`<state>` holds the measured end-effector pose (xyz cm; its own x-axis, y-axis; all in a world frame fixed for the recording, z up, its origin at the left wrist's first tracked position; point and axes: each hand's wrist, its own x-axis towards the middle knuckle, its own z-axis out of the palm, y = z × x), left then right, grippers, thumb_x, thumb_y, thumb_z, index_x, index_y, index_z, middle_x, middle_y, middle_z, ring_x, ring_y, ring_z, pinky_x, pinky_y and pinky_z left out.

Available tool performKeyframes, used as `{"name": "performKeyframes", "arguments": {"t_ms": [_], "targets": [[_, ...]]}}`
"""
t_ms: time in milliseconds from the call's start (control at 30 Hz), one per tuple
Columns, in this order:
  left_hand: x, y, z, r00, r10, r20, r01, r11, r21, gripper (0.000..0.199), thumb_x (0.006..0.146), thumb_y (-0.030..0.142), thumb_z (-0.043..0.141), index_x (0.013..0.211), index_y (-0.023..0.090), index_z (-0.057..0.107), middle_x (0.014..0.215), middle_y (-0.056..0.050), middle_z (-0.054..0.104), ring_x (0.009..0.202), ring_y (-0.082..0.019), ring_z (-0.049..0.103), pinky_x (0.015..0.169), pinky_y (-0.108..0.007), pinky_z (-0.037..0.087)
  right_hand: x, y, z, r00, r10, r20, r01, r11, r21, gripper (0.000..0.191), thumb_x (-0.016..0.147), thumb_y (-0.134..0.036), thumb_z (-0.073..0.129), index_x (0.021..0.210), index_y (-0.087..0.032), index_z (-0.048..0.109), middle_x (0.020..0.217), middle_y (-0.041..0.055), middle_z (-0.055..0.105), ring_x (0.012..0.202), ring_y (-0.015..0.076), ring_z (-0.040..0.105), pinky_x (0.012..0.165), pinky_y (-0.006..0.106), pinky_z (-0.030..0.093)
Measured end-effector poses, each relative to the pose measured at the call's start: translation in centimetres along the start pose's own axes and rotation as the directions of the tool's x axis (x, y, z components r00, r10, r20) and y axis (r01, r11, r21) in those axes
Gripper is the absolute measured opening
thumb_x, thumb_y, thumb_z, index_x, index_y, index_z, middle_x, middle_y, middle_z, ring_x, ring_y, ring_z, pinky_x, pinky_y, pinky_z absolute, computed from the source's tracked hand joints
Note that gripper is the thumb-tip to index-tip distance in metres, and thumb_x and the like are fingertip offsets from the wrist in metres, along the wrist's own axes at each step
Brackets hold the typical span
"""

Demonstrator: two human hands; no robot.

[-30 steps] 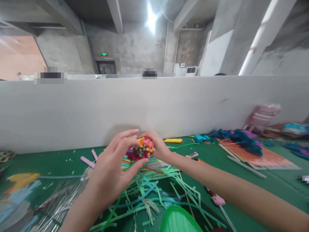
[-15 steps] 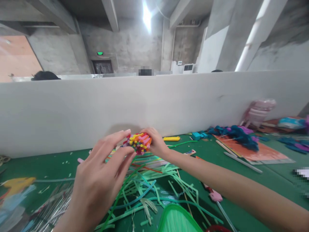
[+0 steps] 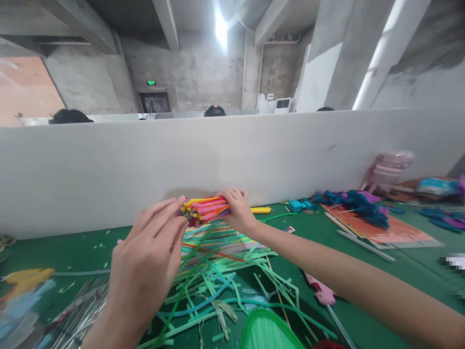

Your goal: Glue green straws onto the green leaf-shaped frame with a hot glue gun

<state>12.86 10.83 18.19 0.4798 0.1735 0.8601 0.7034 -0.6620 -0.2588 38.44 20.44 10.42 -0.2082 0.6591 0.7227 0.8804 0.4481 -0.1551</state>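
Note:
A bundle of colourful pipe cleaners (image 3: pixel 207 209), mostly pink, orange and yellow, lies sideways above the table near the white partition. My right hand (image 3: pixel 236 208) is wrapped around its right part. At the bundle's left end, the thumb and fingertips of my left hand (image 3: pixel 147 252) close about the cut tips, with the palm turned inward. Beneath both hands spreads a layer of pale green and multicoloured stems (image 3: pixel 221 240). Looser green stems (image 3: pixel 196 291) lie tangled closer to me.
A white partition (image 3: pixel 109 174) rises behind the table. Thin metal rods (image 3: pixel 82 310) and a yellow glue gun (image 3: pixel 29 278) lie left. A green basket (image 3: pixel 267 329) stands in front. To the right are a pink flower-like piece (image 3: pixel 325 293), an orange sheet (image 3: pixel 403 232) and dark blue pieces (image 3: pixel 366 206).
The bundle has turned from end-on to more sideways, showing more of its length. My left hand has moved slightly left with its fingers at the tips; my right hand has shifted slightly right.

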Motion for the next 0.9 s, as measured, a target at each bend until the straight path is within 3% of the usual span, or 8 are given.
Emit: {"name": "performKeyframes", "arguments": {"t_ms": [267,367,433,467,567,700,800,900], "targets": [[0.1,-0.5,-1.1,0.997,-0.057,-0.044,0.057,0.998,0.0,0.009,0.104,0.02,0.06,0.104,0.023,0.068,0.127,-0.008,0.08,0.115,-0.028,0.076,0.095,-0.046,0.062,0.6,1.7,-1.0,1.0,-0.017,0.007,0.018,0.993,-0.116,0.038,0.104,-0.041,0.07,0.135,-0.02,0.066,0.138,0.0108,0.067,0.118,0.027,0.069,0.1,0.051,0.061],[0.0,-2.2,-1.9,0.969,-0.246,-0.024,0.244,0.968,-0.061,0.016,0.104,0.034,0.06,0.096,0.029,0.073,0.122,-0.001,0.083,0.099,-0.025,0.081,0.07,-0.037,0.065,0.8,4.1,-2.2,1.0,-0.006,-0.003,0.005,0.985,-0.173,0.038,0.104,-0.041,0.07,0.136,-0.02,0.066,0.138,0.0108,0.067,0.117,0.0269,0.07,0.099,0.05,0.061],[-0.7,-4.7,-2.2,0.893,-0.449,0.04,0.45,0.883,-0.135,0.022,0.101,0.048,0.063,0.094,0.032,0.077,0.115,0.003,0.085,0.076,-0.022,0.081,0.047,-0.031,0.057,1.0,6.2,-3.6,1.0,0.008,-0.015,-0.011,0.977,-0.213,0.038,0.104,-0.041,0.07,0.136,-0.02,0.066,0.139,0.0109,0.067,0.118,0.0269,0.07,0.099,0.05,0.061],[-1.3,-6.4,-2.3,0.845,-0.527,0.087,0.535,0.833,-0.144,0.025,0.098,0.054,0.066,0.096,0.034,0.079,0.109,0.005,0.086,0.073,-0.022,0.081,0.046,-0.03,0.056,1.1,7.3,-4.4,1.0,0.019,-0.024,-0.025,0.972,-0.235,0.037,0.104,-0.041,0.07,0.135,-0.02,0.067,0.139,0.0108,0.067,0.118,0.0267,0.069,0.099,0.05,0.061],[-4.1,-12.3,-1.8,0.699,-0.664,0.266,0.713,0.62,-0.327,0.026,0.097,0.055,0.072,0.098,0.031,0.081,0.107,0.009,0.086,0.099,-0.027,0.083,0.06,-0.029,0.065,1.2,10.6,-7.2,0.995,0.073,-0.065,-0.089,0.952,-0.294,0.038,0.104,-0.041,0.071,0.134,-0.019,0.067,0.138,0.0107,0.068,0.119,0.0274,0.069,0.1,0.051,0.06],[-8.1,-17.6,-0.5,0.69,-0.657,0.303,0.704,0.513,-0.491,0.05,0.095,0.075,0.064,0.08,0.027,0.072,0.088,0.009,0.085,0.083,-0.025,0.084,0.062,-0.031,0.07,1.0,14.2,-10.7,0.969,0.179,-0.17,-0.228,0.915,-0.333,0.036,0.102,-0.045,0.071,0.126,-0.018,0.068,0.128,0.0101,0.069,0.117,0.0286,0.067,0.103,0.053,0.055],[-9.7,-18.0,0.2,0.699,-0.546,0.463,0.714,0.487,-0.503,0.056,0.09,0.081,0.065,0.075,0.027,0.075,0.074,0.007,0.082,0.072,-0.024,0.083,0.055,-0.027,0.067,0.8,15.7,-11.9,0.933,0.248,-0.263,-0.322,0.899,-0.297,0.036,0.098,-0.046,0.071,0.118,-0.016,0.068,0.115,0.014,0.07,0.111,0.0336,0.065,0.101,0.057,0.05],[-9.6,-16.9,1.1,0.658,-0.386,0.647,0.737,0.508,-0.446,0.049,0.091,0.072,0.07,0.079,0.026,0.081,0.077,0.002,0.083,0.068,-0.023,0.082,0.049,-0.024,0.062,0.6,15.8,-11.6,0.908,0.274,-0.317,-0.353,0.908,-0.227,0.04,0.101,-0.045,0.07,0.13,-0.017,0.066,0.128,0.0122,0.069,0.113,0.0296,0.068,0.099,0.053,0.057]]}}
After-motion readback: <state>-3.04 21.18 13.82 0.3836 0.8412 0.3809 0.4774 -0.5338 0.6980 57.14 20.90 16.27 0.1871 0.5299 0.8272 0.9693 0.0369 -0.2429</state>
